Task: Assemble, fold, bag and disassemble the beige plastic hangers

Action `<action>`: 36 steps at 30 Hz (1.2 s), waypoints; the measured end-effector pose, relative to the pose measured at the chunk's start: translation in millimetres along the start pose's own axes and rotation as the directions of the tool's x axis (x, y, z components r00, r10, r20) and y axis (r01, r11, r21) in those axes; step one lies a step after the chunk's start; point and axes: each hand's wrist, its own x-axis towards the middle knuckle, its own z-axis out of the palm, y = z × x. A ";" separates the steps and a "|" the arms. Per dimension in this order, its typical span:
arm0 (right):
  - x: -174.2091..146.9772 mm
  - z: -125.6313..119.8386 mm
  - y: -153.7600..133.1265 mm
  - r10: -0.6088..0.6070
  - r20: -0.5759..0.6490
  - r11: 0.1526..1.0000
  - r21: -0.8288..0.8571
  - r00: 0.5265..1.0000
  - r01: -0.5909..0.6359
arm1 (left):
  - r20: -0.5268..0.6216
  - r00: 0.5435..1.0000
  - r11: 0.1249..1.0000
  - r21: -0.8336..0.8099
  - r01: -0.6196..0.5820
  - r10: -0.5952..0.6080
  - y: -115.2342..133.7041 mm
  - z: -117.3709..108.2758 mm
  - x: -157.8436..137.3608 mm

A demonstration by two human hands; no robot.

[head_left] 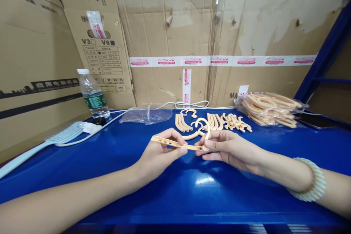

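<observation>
Between my thumb and fingers, my left hand (160,151) pinches a cream plastic hanger arm (168,142) with slots along it. My right hand (231,148) is closed on a curved hanger hook (207,126), whose base meets the arm's right end; whether the two are joined, I cannot tell. Just behind my hands lies another curved hanger piece (190,136), partly covered. Beyond it are two groups of loose hanger arms, one on the left (181,122) and one on the right (215,121). A pile of small hooks (236,122) sits beside the right group.
A plastic bag of hanger parts (267,109) lies back right, near a dark phone (315,120). An empty clear bag (148,115), water bottle (94,97), light-blue hairbrush (64,134) and white cable (116,117) are on the blue table (175,197). Cardboard (170,33) walls the back.
</observation>
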 end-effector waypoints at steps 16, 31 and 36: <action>-0.3 8.7 12.1 -0.190 -0.099 0.978 -0.101 0.977 0.180 | 0.070 0.998 0.999 0.052 0.005 -0.009 10.7 6.6 -2.9; 8.0 16.7 17.3 -0.147 -0.032 0.963 -0.231 0.989 0.136 | 0.062 0.966 0.954 -0.157 0.256 -0.250 -1.3 11.7 4.1; 19.7 -5.3 0.4 -0.331 -0.064 0.851 -0.452 0.941 0.268 | 0.022 0.948 0.918 -0.242 0.314 -0.319 2.6 10.7 4.5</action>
